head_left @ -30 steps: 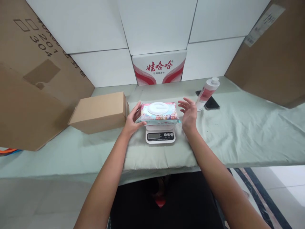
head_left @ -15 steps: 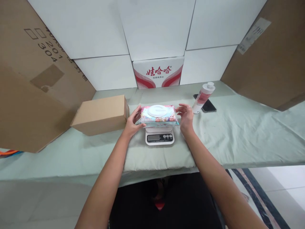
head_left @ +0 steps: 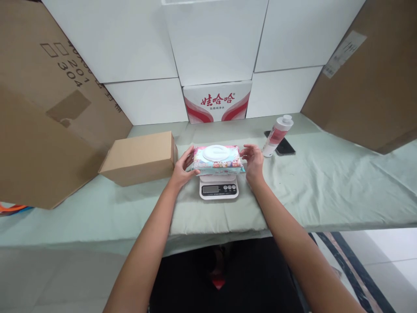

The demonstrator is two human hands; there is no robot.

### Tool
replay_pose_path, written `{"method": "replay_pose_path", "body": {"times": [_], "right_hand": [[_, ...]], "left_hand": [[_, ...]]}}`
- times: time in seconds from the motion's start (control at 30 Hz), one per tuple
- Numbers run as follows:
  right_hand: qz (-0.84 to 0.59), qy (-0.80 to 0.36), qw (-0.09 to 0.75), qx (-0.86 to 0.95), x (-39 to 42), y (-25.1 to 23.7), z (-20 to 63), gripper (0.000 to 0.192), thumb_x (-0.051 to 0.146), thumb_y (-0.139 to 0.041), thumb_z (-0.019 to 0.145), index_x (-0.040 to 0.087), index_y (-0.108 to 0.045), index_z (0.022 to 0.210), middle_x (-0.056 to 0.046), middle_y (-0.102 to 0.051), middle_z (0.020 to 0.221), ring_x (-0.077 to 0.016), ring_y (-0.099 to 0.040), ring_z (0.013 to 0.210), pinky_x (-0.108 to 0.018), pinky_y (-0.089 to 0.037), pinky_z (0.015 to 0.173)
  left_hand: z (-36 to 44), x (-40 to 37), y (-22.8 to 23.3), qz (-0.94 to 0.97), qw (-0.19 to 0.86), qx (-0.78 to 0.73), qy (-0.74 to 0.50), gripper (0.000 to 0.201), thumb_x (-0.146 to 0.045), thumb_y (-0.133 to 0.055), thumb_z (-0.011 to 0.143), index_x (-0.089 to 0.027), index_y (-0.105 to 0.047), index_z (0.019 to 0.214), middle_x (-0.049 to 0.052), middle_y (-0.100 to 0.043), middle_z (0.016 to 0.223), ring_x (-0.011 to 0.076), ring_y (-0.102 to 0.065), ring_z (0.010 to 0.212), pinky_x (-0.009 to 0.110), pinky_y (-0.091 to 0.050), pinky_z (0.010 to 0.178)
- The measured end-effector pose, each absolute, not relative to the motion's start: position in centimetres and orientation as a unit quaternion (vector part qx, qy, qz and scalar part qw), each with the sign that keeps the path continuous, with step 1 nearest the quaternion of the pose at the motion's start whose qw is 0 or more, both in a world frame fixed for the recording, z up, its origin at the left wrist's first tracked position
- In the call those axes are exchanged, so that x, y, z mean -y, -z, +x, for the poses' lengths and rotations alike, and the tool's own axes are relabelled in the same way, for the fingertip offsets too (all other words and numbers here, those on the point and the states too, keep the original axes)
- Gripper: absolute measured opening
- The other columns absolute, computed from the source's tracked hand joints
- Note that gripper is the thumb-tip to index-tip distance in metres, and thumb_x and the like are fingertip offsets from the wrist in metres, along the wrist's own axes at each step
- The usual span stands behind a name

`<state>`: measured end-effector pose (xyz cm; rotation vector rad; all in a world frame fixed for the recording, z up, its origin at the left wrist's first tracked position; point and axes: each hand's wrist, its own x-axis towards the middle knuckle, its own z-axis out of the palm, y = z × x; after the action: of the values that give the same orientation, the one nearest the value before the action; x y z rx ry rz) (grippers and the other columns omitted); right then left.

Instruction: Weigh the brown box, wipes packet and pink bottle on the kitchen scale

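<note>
We saw a cardboard box (head_left: 140, 157) just left of our grip. The pack of wipes (head_left: 217, 159) lay on the scale (head_left: 219, 188), our left hand (head_left: 181, 167) and right hand (head_left: 252, 161) clasping its ends. A bottle (head_left: 276, 135) stood to the right.

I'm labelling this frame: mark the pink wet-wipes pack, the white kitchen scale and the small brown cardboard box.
pink wet-wipes pack (head_left: 217, 157), head view, on its white round lid.
white kitchen scale (head_left: 218, 189), head view, on its front display panel.
small brown cardboard box (head_left: 141, 150), head view, on its top face.
</note>
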<state>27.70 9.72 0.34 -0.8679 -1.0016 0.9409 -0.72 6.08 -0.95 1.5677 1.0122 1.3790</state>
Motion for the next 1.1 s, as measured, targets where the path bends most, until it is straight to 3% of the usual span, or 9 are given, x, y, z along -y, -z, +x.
{"method": "replay_pose_path", "body": {"times": [1.1], "right_hand": [[-0.391,-0.418,0.689,0.444,-9.57,-0.59,27.44,0.048,0.070,-0.053,0.092,0.024,-0.066,0.095,-0.001,-0.063,0.075,-0.0163,-0.061,0.072,-0.032,-0.045,0.068]], "left_hand": [[-0.71,-5.98,0.88,0.631,0.388,-0.401,-0.539,0.126,-0.078,-0.087,0.061,-0.016,-0.042,0.161,0.025,-0.042,0.165,0.0408,-0.039,0.156,0.049,-0.044,0.127]]}}
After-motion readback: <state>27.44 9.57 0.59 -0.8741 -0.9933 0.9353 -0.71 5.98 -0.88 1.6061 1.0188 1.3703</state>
